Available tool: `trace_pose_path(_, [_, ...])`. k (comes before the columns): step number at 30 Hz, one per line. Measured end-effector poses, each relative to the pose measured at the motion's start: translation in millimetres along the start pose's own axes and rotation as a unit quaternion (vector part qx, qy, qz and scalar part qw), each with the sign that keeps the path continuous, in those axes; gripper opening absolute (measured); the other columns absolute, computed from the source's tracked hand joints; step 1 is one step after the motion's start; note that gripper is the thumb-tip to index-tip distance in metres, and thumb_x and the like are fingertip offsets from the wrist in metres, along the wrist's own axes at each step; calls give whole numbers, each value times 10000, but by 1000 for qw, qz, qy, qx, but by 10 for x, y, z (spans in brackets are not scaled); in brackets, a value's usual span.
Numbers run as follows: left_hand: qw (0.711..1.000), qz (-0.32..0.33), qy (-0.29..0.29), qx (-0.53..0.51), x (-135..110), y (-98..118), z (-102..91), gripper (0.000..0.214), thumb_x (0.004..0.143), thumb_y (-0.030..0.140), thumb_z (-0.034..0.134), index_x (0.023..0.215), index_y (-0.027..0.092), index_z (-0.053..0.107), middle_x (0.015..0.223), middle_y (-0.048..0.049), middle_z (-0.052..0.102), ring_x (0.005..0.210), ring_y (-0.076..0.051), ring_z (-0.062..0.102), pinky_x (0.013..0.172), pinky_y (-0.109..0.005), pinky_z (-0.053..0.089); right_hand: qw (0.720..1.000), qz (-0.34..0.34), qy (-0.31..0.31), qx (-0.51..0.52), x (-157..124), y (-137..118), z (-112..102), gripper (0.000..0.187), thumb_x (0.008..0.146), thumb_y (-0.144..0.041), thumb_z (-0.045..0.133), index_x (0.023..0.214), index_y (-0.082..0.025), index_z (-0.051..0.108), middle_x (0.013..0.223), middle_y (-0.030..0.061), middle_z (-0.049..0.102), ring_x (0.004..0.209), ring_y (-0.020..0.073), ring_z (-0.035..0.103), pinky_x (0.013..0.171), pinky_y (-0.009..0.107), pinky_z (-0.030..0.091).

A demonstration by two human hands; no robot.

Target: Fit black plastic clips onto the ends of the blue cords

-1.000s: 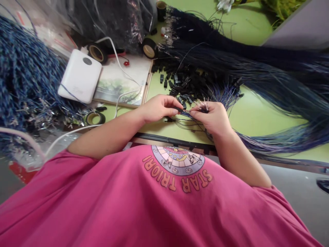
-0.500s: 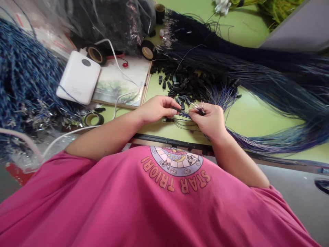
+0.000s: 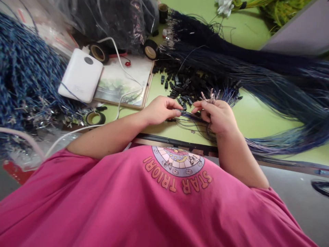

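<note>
My left hand (image 3: 161, 110) pinches a small black connector housing (image 3: 183, 112) between thumb and fingertips. Thin dark wires (image 3: 191, 117) run from it toward the right. My right hand (image 3: 218, 115) is closed around a bunch of wires, whose silvery terminal ends (image 3: 209, 96) stick up past the thumb. Its thumb and index fingertip are close to the housing, a short gap apart from it. Just beyond both hands lies a loose heap of black connector housings (image 3: 190, 84). Part of the wire bunch is hidden in the right palm.
Long dark blue wires (image 3: 277, 79) spread across the green table at right. A white power bank (image 3: 81, 76) lies on a picture-covered book (image 3: 123, 84), with black tape rolls (image 3: 151, 49) nearby. Twisted blue wires (image 3: 25, 68) pile up at left. The table edge (image 3: 177, 141) runs before me.
My right hand has moved slightly right and away from the left, its fingers loosening from the wires near the housing. The left hand keeps its pinch. The whole view has shifted a little.
</note>
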State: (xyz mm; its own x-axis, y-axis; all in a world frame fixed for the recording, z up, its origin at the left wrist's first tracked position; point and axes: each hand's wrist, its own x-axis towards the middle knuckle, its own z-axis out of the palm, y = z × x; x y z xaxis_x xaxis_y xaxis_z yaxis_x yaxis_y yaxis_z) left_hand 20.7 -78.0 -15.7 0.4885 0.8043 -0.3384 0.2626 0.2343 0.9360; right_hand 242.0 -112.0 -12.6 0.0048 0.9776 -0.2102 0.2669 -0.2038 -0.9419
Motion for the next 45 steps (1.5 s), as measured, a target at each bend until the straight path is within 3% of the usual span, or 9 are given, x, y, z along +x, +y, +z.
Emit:
trace_pose_path(4, [1000,6,6,9,-14,11,1,225,724,198,748,928,105,744,684,-13,672,546,-68,525,587,-251,453,999,19,22,25,42,11,-20,339,841,-471,591,819,-153,705,788,91,726,429,73,401,427,259,308])
trace_pose_path(10, [999,32,-13,17,-7,-29,-1,257,725,246,746,945,114,744,745,-29,701,617,-87,570,630,-252,474,989,-60,-53,-128,-96,-55,92,172,777,-298,665,827,-151,741,735,27,707,678,150,609,664,276,447])
trace_pose_path(19, [989,61,-44,125,-21,-9,-56,252,781,262,691,988,132,750,857,-47,733,725,-120,616,772,-294,509,967,-112,-63,-218,-100,-10,217,219,823,-290,575,661,-156,636,596,-19,581,602,113,496,602,248,350])
trace_pose_path(21, [963,97,-60,244,-55,13,-109,247,821,272,656,1012,146,748,906,-61,725,814,-153,627,834,-332,507,980,-90,-58,-168,-56,2,182,198,811,-293,590,689,-157,665,641,-8,630,636,119,530,643,248,384])
trace_pose_path(27, [792,203,-108,566,-308,77,-105,234,884,232,571,985,174,774,1051,-128,670,1061,-273,583,948,-438,449,989,-55,-33,-132,65,73,173,220,846,-309,560,841,-170,731,802,28,740,613,128,559,648,269,411])
trace_pose_path(34, [785,171,-201,561,-447,190,-149,314,907,353,566,1143,194,700,1070,-94,681,988,-237,640,899,-375,477,955,-94,-62,-273,49,68,262,244,878,-234,518,779,-173,732,833,57,749,825,202,654,765,299,422])
trace_pose_path(37, [826,163,-47,538,-181,197,-238,369,947,348,493,1214,147,649,1160,-128,653,1080,-246,617,958,-374,473,962,-98,-52,-248,61,96,241,199,843,-243,560,779,-175,735,818,45,740,813,194,645,750,291,419])
trace_pose_path(40, [819,158,163,526,230,169,-271,555,893,318,580,1385,68,516,1364,-198,533,1295,-305,489,1118,-420,370,980,-93,-23,-177,57,101,207,137,766,-270,643,809,-173,730,785,20,720,750,163,612,709,273,415])
trace_pose_path(45, [824,138,150,529,690,89,-178,789,818,531,642,1481,148,452,1505,-188,391,1399,-367,354,1179,-454,272,999,-17,-4,-48,-22,-16,148,179,750,-335,638,773,-166,693,538,-42,562,463,84,393,501,248,303])
